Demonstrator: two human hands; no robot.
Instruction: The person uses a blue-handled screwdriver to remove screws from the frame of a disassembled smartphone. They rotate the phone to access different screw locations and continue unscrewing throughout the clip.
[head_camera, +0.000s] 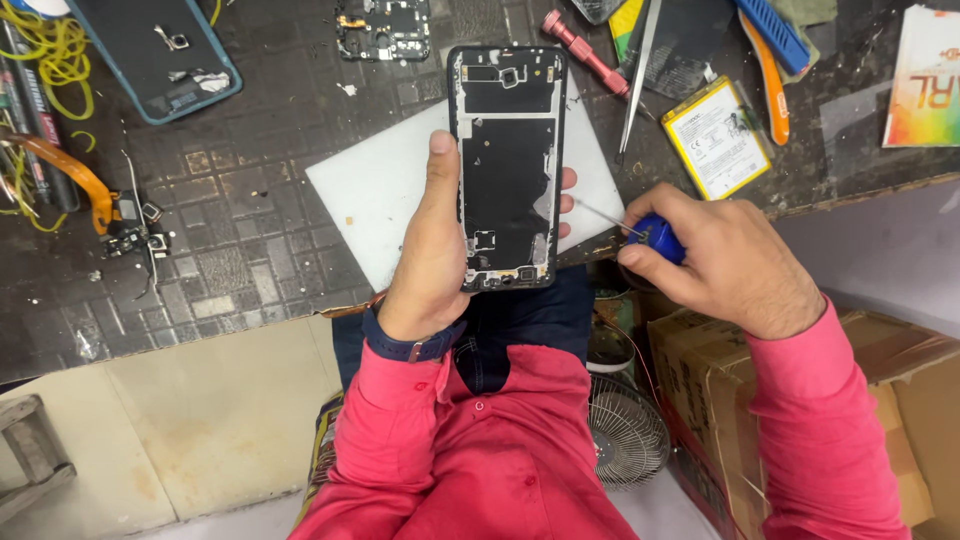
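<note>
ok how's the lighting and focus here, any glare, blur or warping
Head view: light is even and soft, shadows faint; the opened phone in the left hand is sharp, with a small shine on its lower right edge; the right hand and its screwdriver are crisp, no motion blur; the white mat looks bright but not blown out; the bench edge bows slightly, wide-lens warping.

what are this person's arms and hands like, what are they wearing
Both hands are bare, with no gloves. The left hand has a dark blue band at the wrist. Both arms wear long pink-red shirt sleeves, with buttons down the shirt front. The right hand shows no rings or watch.
</note>
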